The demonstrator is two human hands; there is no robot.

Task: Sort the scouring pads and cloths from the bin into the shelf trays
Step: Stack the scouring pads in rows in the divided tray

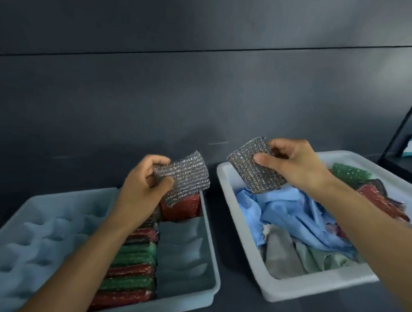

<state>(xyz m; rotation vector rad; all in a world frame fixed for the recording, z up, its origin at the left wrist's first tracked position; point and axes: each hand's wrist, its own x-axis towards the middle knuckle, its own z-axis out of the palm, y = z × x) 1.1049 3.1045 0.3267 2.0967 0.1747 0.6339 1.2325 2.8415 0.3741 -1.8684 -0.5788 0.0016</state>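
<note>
left hand (142,188) is pinching a silver scouring pad (189,176) between curled fingers (157,159), just above the shelf tray (208,264); red and green pads (130,271) are standing in a row in its middle compartment | right hand (293,163) is gripping a darker silver pad (255,168) above the bin (288,293); a blue cloth (293,209) is lying crumpled inside, beneath it
</note>
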